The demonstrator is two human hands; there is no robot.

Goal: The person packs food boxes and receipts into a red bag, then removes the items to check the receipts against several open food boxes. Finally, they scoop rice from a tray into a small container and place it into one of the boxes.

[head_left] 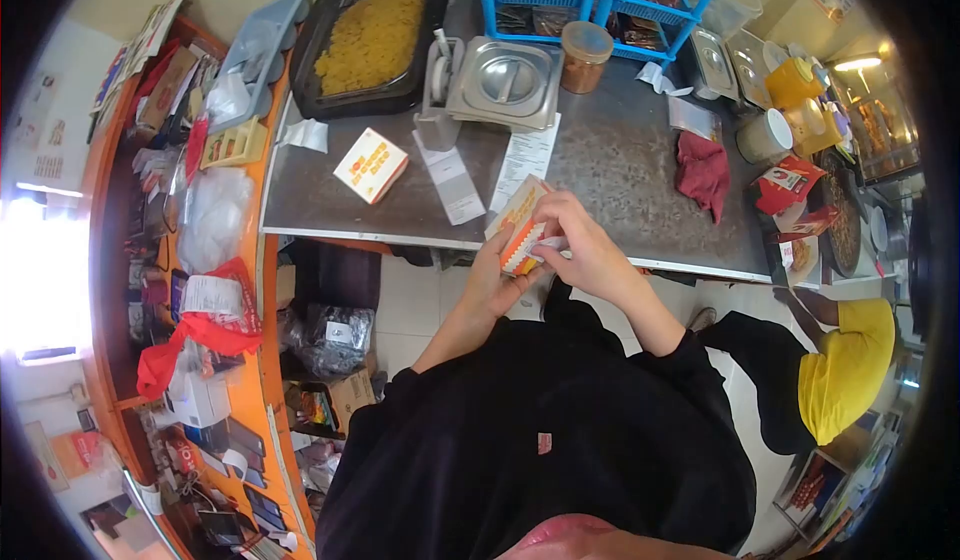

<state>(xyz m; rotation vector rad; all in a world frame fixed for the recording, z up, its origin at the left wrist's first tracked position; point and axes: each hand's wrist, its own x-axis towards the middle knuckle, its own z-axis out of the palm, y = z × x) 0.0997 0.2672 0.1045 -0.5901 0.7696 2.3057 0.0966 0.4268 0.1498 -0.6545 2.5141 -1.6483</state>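
The small printed box (514,208) is in the person's own two hands, in front of the body at the near edge of the bench (620,185); from this angle I cannot tell whether any of it rests on the metal. The left hand (488,282) is clamped on the box from the left and below, while the right hand (585,248) curls over its right side, thumb and fingers near each other at a whitish bit by the toothed orange edge; whether that grip is pinched on a flap or merely touching cannot be made out. Good handling here looks like a matter of dividing the work: let the left grip cradle and steady, and leave fine movement to the right fingertips. Thin card, as this seems to be, would probably crease under a hard squeeze, so spread the pressure along the sides rather than at one corner. Working the toothed edge gently and evenly should lessen the chance of tearing it. A level hold, brought fully over the bench, would be safer than one at the rim. The second box (371,166) and the paper slips (455,188) lie nearby, so elbows and wrists should swing clear of them.
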